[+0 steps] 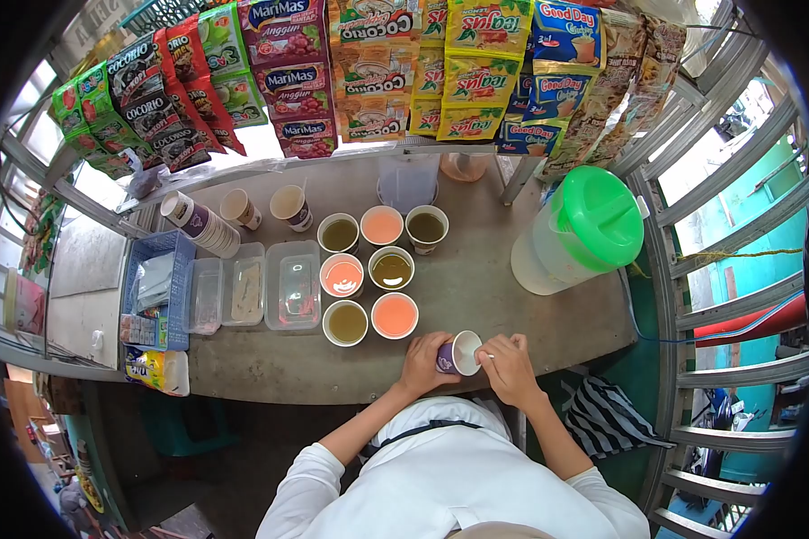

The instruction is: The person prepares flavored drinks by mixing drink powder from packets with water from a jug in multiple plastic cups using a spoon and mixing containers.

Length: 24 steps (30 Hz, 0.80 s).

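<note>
My left hand is wrapped round a purple and white paper cup, tilted with its mouth to the right, near the counter's front edge. At the cup's rim my right hand is closed, its fingers pinching something small and pale that I cannot make out. Beyond the hands stand several filled cups close together, some with pink drink, others with a greenish-brown one. The inside of the held cup looks white.
A pitcher with a green lid stands at the right. To the left are clear plastic containers, a blue basket, a cup stack and two more cups. Sachet strips hang across the counter's far side.
</note>
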{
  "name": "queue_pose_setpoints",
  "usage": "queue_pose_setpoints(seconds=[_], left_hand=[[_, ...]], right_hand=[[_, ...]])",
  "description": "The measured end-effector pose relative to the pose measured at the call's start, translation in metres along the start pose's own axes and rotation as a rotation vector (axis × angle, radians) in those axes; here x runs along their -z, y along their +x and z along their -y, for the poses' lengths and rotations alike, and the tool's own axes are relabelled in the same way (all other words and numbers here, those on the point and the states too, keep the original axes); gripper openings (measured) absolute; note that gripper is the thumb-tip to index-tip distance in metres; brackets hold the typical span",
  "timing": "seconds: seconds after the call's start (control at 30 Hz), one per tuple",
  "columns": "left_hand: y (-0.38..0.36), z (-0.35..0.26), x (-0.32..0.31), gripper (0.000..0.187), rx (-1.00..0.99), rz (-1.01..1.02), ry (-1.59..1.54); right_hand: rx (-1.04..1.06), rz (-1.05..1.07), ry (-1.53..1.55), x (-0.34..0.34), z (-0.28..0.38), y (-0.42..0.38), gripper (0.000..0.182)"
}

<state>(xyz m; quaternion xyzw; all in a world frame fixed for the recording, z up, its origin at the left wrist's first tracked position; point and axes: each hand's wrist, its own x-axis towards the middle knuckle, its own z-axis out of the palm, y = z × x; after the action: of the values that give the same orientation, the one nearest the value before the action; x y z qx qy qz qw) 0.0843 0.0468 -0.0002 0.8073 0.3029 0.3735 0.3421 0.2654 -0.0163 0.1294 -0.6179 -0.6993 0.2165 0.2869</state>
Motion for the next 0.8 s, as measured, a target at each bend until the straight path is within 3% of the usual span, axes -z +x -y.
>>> queue_pose_setpoints(seconds=[0.27,0.8], left_hand=[[0.0007,0.0007,0.0013,0.091,-0.024,-0.004,-0.018],[0.0005,-0.0004,0.0010,0.091,-0.010,0.005,-0.013]], right_hand=[[-0.054,0.006,0.092,-0.0035,-0.0051,-0.0020,0.019],[-0.056,-0.036,-0.010,-0.0019,0.0020,-0.0006,0.021]])
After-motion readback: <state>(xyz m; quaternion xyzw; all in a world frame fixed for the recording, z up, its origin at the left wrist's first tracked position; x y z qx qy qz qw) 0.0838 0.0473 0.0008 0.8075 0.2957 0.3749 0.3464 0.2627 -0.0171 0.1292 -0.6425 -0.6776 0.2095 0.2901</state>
